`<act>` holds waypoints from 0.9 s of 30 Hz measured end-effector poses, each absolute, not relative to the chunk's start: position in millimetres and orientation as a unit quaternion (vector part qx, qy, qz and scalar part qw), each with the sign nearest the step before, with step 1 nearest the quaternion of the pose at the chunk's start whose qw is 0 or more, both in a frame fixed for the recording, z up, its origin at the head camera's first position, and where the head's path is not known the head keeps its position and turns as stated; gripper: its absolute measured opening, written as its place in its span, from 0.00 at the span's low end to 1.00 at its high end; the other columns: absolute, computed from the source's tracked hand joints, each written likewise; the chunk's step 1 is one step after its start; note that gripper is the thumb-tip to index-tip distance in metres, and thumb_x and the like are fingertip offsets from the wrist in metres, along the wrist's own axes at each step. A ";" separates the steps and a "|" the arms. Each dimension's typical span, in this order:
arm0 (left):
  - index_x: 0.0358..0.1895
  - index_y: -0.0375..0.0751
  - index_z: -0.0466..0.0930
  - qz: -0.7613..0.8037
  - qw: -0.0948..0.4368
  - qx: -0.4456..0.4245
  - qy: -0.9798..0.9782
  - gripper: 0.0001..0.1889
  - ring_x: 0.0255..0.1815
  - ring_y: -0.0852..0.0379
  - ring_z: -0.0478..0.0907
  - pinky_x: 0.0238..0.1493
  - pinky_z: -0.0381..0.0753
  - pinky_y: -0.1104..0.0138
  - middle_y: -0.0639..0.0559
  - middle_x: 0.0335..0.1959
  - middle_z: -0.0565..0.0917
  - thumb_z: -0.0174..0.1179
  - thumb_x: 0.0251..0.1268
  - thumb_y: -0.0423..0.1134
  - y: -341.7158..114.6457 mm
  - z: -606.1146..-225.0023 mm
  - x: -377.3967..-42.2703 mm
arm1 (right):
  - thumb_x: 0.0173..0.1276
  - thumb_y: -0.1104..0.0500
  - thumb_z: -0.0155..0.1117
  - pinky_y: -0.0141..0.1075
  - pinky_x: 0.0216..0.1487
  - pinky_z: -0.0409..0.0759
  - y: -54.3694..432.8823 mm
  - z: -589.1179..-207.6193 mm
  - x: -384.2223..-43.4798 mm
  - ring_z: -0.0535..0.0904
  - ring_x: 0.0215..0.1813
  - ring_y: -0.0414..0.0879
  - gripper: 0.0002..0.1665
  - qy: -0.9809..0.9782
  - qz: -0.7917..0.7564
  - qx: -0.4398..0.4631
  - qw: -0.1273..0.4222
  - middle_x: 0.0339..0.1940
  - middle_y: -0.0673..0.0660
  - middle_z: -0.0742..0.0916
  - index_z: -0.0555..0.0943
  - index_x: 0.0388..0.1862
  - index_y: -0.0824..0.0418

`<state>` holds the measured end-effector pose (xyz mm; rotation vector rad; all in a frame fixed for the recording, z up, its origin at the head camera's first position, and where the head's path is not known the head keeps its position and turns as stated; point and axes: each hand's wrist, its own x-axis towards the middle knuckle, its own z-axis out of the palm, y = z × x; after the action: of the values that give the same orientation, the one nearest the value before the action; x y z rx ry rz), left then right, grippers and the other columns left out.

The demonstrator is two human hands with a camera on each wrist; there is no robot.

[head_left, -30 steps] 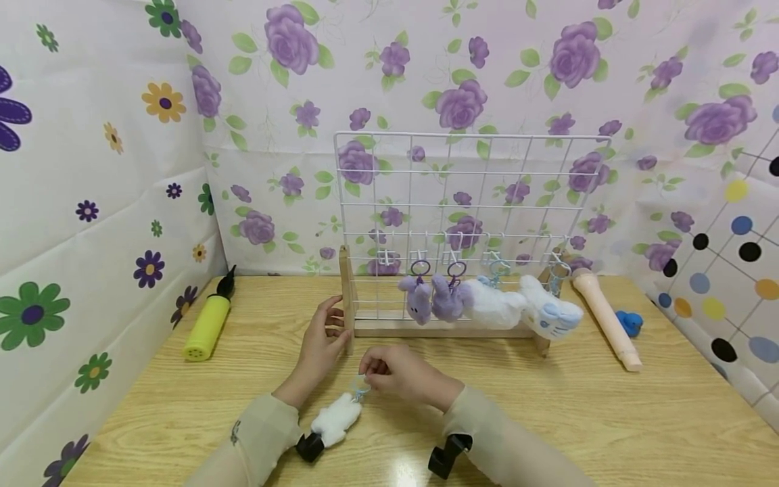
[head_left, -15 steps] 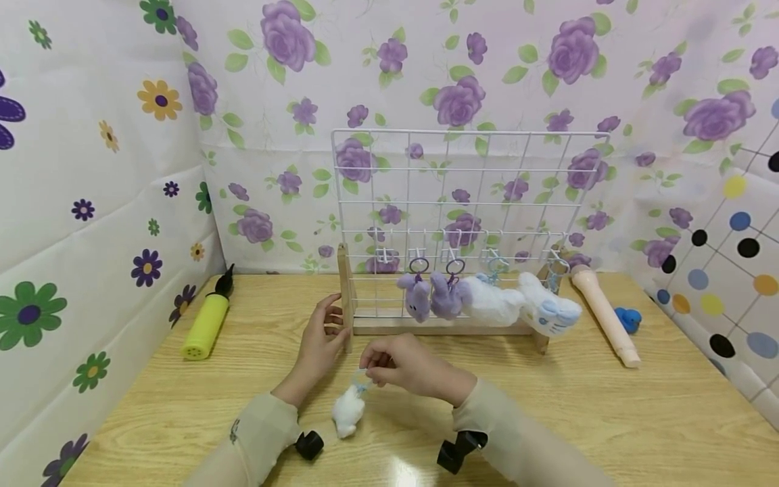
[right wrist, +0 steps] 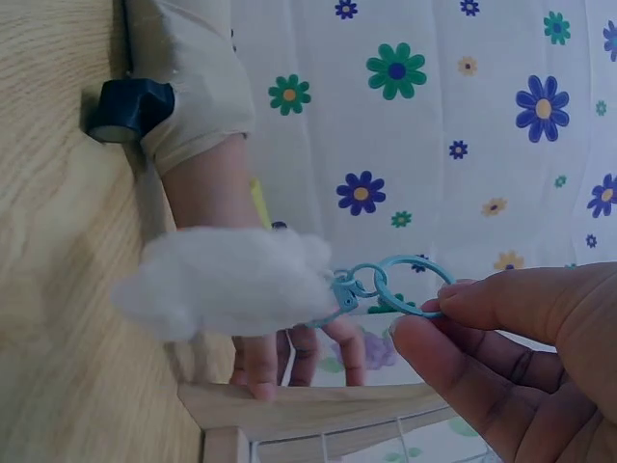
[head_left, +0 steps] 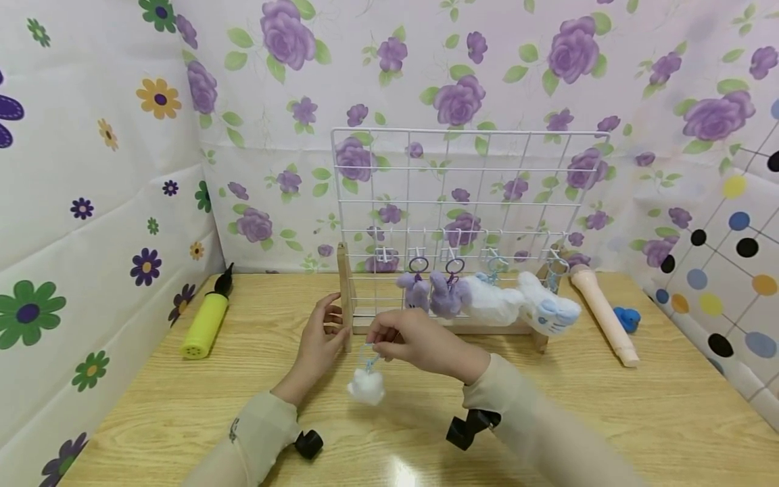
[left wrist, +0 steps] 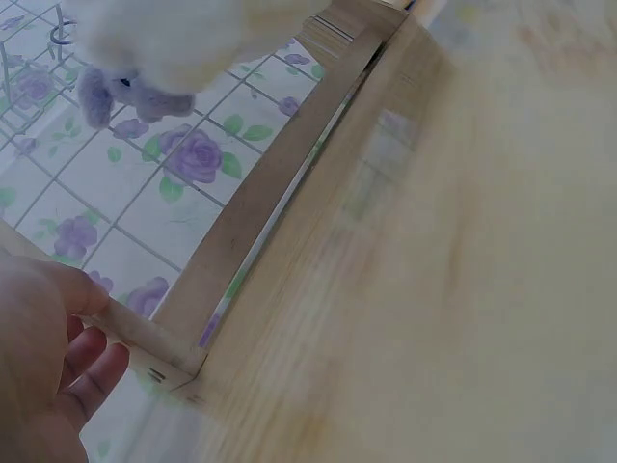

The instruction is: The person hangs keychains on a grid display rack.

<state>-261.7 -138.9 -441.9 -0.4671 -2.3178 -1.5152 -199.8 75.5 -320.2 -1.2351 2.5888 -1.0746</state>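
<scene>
My right hand (head_left: 420, 345) pinches the light-blue key ring (right wrist: 413, 258) of a small white plush keychain (head_left: 367, 387) between thumb and forefinger. The plush dangles above the table in front of the rack; its face is not visible. On the left, my left hand (head_left: 319, 331) holds the wooden side post (head_left: 345, 284) of the white wire grid rack (head_left: 471, 132), its thumb on the near side. Several plush keychains hang from the rack's hooks: two purple ones (head_left: 449, 301), then white ones (head_left: 493, 306) with light-blue rings. A hook (head_left: 385, 256) at the left carries nothing.
A yellow-green pump (head_left: 207, 326) with a black tip lies at the left of the wooden table (head_left: 243, 385). To the right of the rack are a long pale pink tube (head_left: 605, 314) and a small blue toy (head_left: 627, 318). Flowered cloth walls stand behind.
My right hand has lifted the white plush keychain off the table beside my left forearm, bringing it up and toward the rack. My left hand has stayed on the post.
</scene>
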 end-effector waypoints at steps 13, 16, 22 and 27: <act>0.68 0.40 0.61 -0.531 0.174 -0.165 -0.813 0.35 0.45 0.45 0.77 0.42 0.82 0.66 0.36 0.49 0.77 0.63 0.57 0.22 -138.5 -441.7 -262.7 | 0.68 0.65 0.60 0.23 0.34 0.80 78.6 -295.0 -212.1 0.80 0.31 0.34 0.04 0.858 -0.319 -0.402 0.010 0.32 0.56 0.87 0.81 0.39 0.62; 0.68 0.41 0.61 -0.530 0.169 -0.162 -0.815 0.35 0.46 0.46 0.77 0.43 0.82 0.67 0.37 0.49 0.77 0.62 0.57 0.22 -138.4 -441.2 -262.0 | 0.67 0.65 0.61 0.23 0.35 0.80 79.7 -290.7 -213.5 0.81 0.33 0.35 0.03 0.858 -0.313 -0.406 -0.001 0.32 0.56 0.87 0.81 0.39 0.62; 0.68 0.42 0.61 -0.537 0.160 -0.156 -0.814 0.34 0.46 0.46 0.76 0.43 0.81 0.69 0.37 0.50 0.77 0.62 0.58 0.22 -137.9 -440.0 -261.8 | 0.67 0.66 0.61 0.24 0.37 0.80 81.4 -284.1 -218.1 0.83 0.35 0.38 0.03 0.863 -0.302 -0.405 -0.010 0.33 0.56 0.88 0.81 0.38 0.61; 0.67 0.40 0.61 -0.536 0.168 -0.160 -0.812 0.35 0.45 0.47 0.77 0.42 0.82 0.68 0.37 0.49 0.77 0.63 0.56 0.21 -137.6 -440.8 -261.9 | 0.68 0.65 0.60 0.24 0.37 0.81 84.0 -278.5 -222.3 0.82 0.34 0.38 0.04 0.868 -0.302 -0.394 -0.003 0.34 0.55 0.87 0.81 0.40 0.61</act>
<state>-261.9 -137.6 -440.8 -0.4556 -2.3089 -1.5248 -222.3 84.0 -278.5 -1.2397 2.7317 -0.9502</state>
